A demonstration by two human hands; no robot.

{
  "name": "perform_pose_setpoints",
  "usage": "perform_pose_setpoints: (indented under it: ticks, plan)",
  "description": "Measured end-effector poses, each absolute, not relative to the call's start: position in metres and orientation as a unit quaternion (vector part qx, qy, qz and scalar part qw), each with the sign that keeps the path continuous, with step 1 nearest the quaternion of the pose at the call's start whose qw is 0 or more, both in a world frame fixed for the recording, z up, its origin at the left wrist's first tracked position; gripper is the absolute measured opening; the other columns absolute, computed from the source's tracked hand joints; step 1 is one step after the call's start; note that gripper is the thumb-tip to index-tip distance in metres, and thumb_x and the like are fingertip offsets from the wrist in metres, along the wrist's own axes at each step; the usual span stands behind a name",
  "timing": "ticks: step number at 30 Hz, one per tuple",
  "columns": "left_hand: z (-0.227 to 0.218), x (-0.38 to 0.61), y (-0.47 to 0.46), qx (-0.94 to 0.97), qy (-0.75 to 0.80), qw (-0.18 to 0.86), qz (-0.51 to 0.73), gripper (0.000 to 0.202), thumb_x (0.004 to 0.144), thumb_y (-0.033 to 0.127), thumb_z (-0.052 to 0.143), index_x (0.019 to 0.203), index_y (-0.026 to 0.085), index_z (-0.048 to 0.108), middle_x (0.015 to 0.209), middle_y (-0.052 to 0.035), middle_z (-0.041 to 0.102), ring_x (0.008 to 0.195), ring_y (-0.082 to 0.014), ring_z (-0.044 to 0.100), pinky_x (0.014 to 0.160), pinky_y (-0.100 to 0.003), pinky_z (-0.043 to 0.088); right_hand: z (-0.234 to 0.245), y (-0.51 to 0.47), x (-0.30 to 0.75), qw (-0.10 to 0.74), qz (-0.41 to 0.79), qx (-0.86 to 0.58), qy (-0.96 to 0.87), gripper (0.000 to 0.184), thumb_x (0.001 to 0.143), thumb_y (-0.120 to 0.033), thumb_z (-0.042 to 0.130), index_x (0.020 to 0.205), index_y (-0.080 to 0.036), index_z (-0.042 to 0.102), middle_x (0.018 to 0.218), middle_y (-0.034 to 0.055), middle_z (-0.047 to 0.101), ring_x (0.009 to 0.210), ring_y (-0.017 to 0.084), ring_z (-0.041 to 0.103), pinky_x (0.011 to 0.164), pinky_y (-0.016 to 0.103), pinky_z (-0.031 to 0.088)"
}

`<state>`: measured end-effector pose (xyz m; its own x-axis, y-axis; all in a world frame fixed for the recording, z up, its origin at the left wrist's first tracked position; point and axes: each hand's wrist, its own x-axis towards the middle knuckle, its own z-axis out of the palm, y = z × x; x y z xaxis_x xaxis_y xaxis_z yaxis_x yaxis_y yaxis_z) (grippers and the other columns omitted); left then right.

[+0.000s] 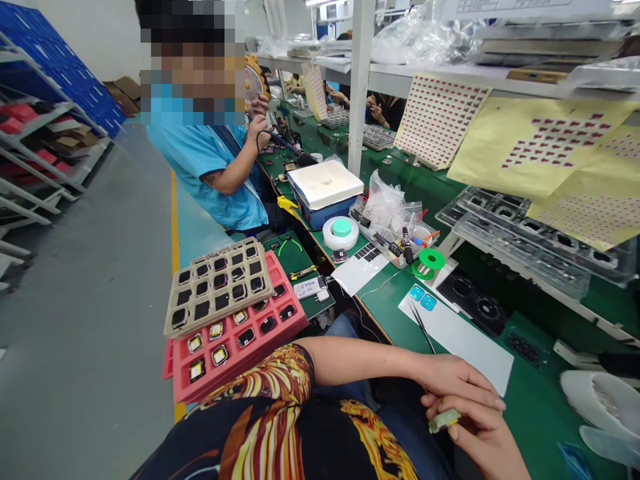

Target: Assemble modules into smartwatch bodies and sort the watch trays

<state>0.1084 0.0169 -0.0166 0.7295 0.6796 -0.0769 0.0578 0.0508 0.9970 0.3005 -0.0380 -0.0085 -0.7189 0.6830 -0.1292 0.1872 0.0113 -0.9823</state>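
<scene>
A small green circuit board (444,421) is pinched between the thumb and fingers of the right hand (483,437), which is closed only as far as the board requires. The board is held at the lower right of the head view, near the front of the green tabletop (537,407). It is judged light, stiff and liable to chip, and is best taken by its edges, clear of any fitted parts. The left hand (453,383) is loosely curled just above the right hand; no hold on the board can be confirmed from this view.

A white sheet (463,340) is laid nearby, with fine tweezers (423,327) and two blue pads (423,298) upon it. A beige tray (217,287) is stacked on a pink tray (240,333), and dark modules are seated in both.

No brand or writing can be read. The white label (310,287) is too small to make out, and the red-printed sheets (555,150) hung from the shelf show no legible text.
</scene>
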Motion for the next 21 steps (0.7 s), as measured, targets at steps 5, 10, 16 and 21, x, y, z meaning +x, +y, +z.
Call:
perform_pose_setpoints:
  ticks: [5,10,16,21]
  plan:
    - [-0.0147,0.1055,0.0135,0.643,0.305,0.673,0.2,0.055,0.1,0.074,0.069,0.113,0.021,0.08,0.092,0.0027,0.074,0.085,-0.0151,0.068,0.081,-0.026,0.056,-0.0117,-0.0396,0.3025,0.197,0.637,-0.317,-0.675,0.03,0.094,-0.056,0.085,0.107,-0.031,0.093,0.109,0.0156,0.087,0.116,0.046,0.083,0.095,0.051,0.071]
    - [-0.0166,0.1062,0.0125,0.642,0.305,0.67,0.215,0.056,0.1,0.076,0.069,0.107,0.021,0.078,0.096,0.002,0.074,0.089,-0.0154,0.069,0.083,-0.025,0.056,-0.0109,-0.04,0.3013,0.202,0.632,-0.326,-0.673,0.03,0.092,-0.056,0.088,0.103,-0.029,0.093,0.106,0.0162,0.087,0.117,0.048,0.083,0.094,0.051,0.072]
    - [-0.0134,0.1057,0.012,0.645,0.307,0.663,0.225,0.056,0.099,0.076,0.071,0.104,0.02,0.078,0.098,0.0011,0.074,0.093,-0.0167,0.07,0.088,-0.027,0.057,-0.009,-0.0403,0.3002,0.203,0.636,-0.335,-0.665,0.029,0.092,-0.056,0.087,0.103,-0.029,0.093,0.106,0.0164,0.087,0.117,0.048,0.083,0.095,0.05,0.072]
    - [-0.0099,0.1057,0.0125,0.646,0.309,0.659,0.23,0.057,0.1,0.076,0.07,0.102,0.019,0.078,0.1,0.0002,0.074,0.094,-0.0166,0.07,0.089,-0.027,0.058,-0.0077,-0.0402,0.2986,0.209,0.627,-0.33,-0.674,0.03,0.091,-0.057,0.087,0.101,-0.03,0.093,0.103,0.0153,0.087,0.114,0.046,0.084,0.093,0.048,0.072]
